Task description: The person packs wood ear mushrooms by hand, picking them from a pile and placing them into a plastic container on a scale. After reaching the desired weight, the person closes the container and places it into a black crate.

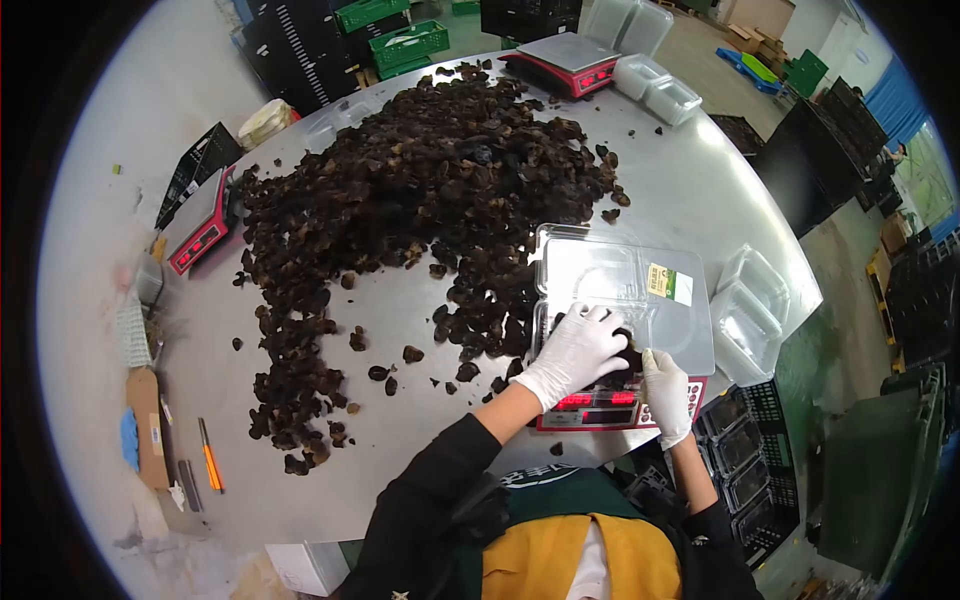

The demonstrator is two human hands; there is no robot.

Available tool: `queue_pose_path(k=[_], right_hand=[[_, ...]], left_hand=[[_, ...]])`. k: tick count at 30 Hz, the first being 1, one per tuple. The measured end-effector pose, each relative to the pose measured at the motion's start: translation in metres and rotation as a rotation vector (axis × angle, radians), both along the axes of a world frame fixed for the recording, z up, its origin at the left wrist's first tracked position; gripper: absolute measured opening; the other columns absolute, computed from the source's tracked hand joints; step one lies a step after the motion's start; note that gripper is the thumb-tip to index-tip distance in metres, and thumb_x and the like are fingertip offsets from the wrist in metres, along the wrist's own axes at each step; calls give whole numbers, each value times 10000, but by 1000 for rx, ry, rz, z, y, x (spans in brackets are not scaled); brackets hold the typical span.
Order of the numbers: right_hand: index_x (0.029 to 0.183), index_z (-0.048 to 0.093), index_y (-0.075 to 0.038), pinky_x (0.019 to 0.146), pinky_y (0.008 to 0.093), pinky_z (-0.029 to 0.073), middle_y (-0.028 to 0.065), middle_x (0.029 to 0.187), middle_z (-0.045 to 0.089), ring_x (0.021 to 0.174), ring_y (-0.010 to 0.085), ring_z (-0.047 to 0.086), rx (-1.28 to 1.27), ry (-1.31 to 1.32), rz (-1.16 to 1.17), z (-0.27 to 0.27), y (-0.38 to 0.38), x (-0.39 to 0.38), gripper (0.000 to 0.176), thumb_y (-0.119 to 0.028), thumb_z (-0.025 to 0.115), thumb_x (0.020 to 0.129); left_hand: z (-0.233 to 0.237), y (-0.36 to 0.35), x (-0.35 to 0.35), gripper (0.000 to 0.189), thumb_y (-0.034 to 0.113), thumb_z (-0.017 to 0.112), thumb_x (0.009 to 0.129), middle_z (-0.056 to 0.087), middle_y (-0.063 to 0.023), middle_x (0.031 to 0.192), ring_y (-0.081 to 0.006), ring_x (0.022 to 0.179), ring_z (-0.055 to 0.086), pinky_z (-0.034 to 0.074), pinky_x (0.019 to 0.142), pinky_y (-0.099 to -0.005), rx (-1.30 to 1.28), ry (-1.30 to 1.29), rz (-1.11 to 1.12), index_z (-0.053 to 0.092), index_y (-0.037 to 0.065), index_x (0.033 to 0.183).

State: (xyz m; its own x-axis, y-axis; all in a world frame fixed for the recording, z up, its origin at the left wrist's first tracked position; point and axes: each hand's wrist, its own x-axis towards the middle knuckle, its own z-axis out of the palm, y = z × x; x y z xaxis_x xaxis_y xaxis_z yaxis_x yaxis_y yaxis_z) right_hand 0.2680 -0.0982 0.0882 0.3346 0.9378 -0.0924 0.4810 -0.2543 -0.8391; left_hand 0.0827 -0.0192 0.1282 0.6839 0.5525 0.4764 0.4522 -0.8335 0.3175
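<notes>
A clear plastic clamshell box [540,325] lies with its lid folded back on a red digital scale [700,352]. Dark wood ear mushrooms [622,378] are in the near half of the box. My left hand [578,358], in a white glove, reaches over this half with its fingers curled on the mushrooms; its fingertips are partly hidden. My right hand [668,398], also gloved, is closed at the box's right near side, thumb up, beside the mushrooms. The scale's red display is lit below the hands. A green and white label [670,284] shows on the lid.
A large heap of wood ear mushrooms [430,170] covers the middle of the metal table [420,470]. Stacked clear boxes [748,315] stand at the right edge. Other scales [570,62] sit at the back and left. An orange cutter [210,455] lies at left; a black crate [750,480] holds boxes.
</notes>
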Motion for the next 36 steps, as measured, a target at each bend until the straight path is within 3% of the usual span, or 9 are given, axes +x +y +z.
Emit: queue_pose_path(k=[7,11,15,17,21,25,29,31,36], right_hand=[[1036,656,15,451,246,400,18,603,561,479,65,492,-58,274,-77,7,-3,1,289,-251,551,990],[1098,624,28,449,221,390,-5,627,545,468,54,476,-108,282,-66,20,-8,2,343,-289,549,993],[1072,635,20,451,236,392,6,604,550,479,54,484,-148,274,-96,22,-10,7,322,-280,552,989],[1077,631,19,464,230,392,3,610,552,501,50,486,-144,264,-80,20,-12,9,318,-276,551,990],[1005,618,3,401,219,368,3,595,539,438,57,488,-74,168,-21,13,-17,14,366,-352,529,995],[1009,624,10,403,221,364,0,567,519,437,50,475,34,39,-9,-2,-19,17,363,-340,530,996],[1028,630,9,432,231,390,15,593,544,466,56,492,63,69,-4,7,-16,9,332,-310,545,992],[1077,636,20,711,341,495,192,827,669,767,258,663,-12,37,-26,21,-14,1,288,-238,573,964],[1079,630,23,761,397,499,240,955,662,891,350,662,-38,-4,16,21,-9,4,340,-286,531,977]], left_hand=[[3,22,-56,318,242,718,792,627,-123,1161,-309,1120,554,436,954,-411,-138,-352,290,686,84,1066],[-85,21,-109,488,341,693,811,521,-171,1331,-387,1229,454,388,1004,-452,-90,139,607,613,138,1248],[-124,-1,-129,379,351,710,777,588,-103,1178,-317,1060,537,455,889,-436,-123,205,464,670,173,1109],[-136,1,-131,203,271,706,789,603,-73,994,-272,881,594,517,701,-379,-77,78,514,673,135,937],[-125,21,-136,162,144,680,818,600,-133,856,-312,812,607,493,704,-384,-307,-291,583,633,20,911],[-33,20,-100,133,81,711,792,638,-104,898,-283,836,630,505,740,-339,-220,-432,514,627,19,875],[31,-3,-37,184,148,744,752,639,-52,919,-241,845,610,505,749,-344,-43,-183,222,656,57,885],[18,-1,-10,244,252,732,759,614,-44,974,-247,907,575,477,783,-361,4,-15,91,653,97,931],[19,6,6,401,344,715,779,590,-80,1140,-273,1052,549,421,920,-394,-145,145,93,652,158,1128]])
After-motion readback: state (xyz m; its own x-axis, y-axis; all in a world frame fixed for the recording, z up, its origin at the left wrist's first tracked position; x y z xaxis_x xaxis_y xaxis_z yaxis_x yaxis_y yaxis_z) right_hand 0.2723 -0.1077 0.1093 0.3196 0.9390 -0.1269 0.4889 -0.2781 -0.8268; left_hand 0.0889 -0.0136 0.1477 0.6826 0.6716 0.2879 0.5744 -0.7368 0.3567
